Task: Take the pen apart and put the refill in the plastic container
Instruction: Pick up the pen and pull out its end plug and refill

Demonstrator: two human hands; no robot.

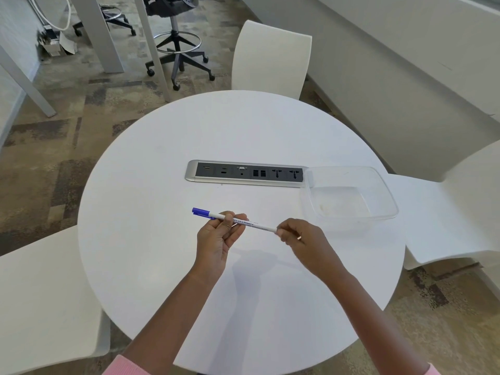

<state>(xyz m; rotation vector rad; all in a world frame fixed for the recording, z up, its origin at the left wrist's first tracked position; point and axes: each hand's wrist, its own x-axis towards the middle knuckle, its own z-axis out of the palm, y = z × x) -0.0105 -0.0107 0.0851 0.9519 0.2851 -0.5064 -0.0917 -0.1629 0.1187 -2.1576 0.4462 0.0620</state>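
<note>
- Above the middle of the round white tabletop (189, 136), a little toward 6 o'clock, the pen (251, 224) is held level between both hands, with its shadow on the surface beneath.
- The pen is white with small print along the barrel. Its blue cap (201, 212) points toward 10 o'clock and its other end toward 4 o'clock.
- The cap is on and the pen is in one piece.
- The left grip (216, 236) is clenched round the barrel just behind the cap, palm turned up, fingers curled over the pen.
- The right grip (303, 239) pinches the opposite end with its fingertips, which hide the tip of the pen.
- The plastic container (341, 198) is clear and rectangular. It has no lid and stands at the tabletop's 3 o'clock edge, near the right grip but apart from it.
- Nothing but a pale smear shows on the container's floor.
- A grey socket strip (246, 173) is set into the tabletop at its centre, at 12 o'clock from the pen. Its right end meets the container's 10 o'clock corner.
- White chairs stand round the tabletop at 12 o'clock (270, 58), 3 o'clock (446, 212) and 8 o'clock (40, 307).
- A dark office stool (178, 50) on castors stands on the patterned carpet beyond, toward 11 o'clock.
- Pink sleeve cuffs (127, 368) show at the bottom edge.
</note>
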